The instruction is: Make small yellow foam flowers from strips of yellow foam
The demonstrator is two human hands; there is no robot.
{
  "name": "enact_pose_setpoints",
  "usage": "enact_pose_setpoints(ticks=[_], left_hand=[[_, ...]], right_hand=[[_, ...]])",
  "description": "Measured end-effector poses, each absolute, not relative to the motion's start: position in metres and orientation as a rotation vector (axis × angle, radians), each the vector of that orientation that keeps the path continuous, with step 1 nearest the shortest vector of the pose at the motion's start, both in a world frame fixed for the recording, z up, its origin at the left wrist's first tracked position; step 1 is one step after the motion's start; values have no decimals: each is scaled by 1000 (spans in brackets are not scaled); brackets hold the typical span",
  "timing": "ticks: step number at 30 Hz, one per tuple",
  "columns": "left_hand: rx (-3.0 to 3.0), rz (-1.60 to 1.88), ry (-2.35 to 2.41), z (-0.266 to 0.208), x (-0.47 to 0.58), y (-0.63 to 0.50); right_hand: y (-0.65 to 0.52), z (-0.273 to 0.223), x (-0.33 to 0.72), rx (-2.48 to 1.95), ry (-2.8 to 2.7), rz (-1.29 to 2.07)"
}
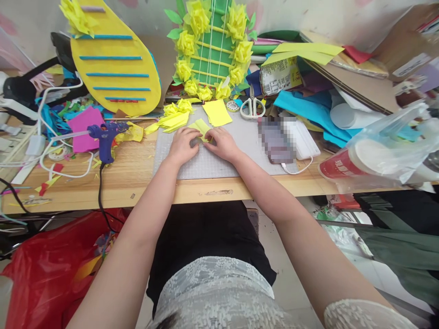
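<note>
Between my two hands lies a piece of yellow paper (200,125) on the grey cutting mat (219,165). My left hand (184,142) has its fingers closed on the paper's left side. From the right, my right hand (221,142) pinches the same paper, thumb and fingertips close together. Just behind the hands sit a stack of yellow paper squares (217,113) and a heap of yellow folded strips and paper flowers (176,114). The paper's lower edge is partly hidden by my fingers.
A blue glue gun (106,139) stands at left with its cord hanging over the edge. Scissors (253,107), a phone (279,139), a white power bank (301,137) and a bagged cup (353,160) are at right. Yellow (116,66) and green (214,50) decorated boards lean behind.
</note>
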State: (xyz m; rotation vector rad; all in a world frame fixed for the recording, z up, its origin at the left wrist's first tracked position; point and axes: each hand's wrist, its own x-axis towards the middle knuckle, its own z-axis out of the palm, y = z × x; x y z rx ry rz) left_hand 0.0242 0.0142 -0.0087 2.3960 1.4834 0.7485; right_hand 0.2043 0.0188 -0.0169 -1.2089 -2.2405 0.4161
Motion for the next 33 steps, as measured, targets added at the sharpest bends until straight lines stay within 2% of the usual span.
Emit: enact_pose_setpoints(ticks=[13, 33], left_hand=[[2257, 769, 1519, -7, 40, 12], [2076, 784, 1684, -10, 47, 21]], right_hand=[[27, -15, 210, -1268, -1918, 829], [26, -21, 203, -1330, -1855, 791]])
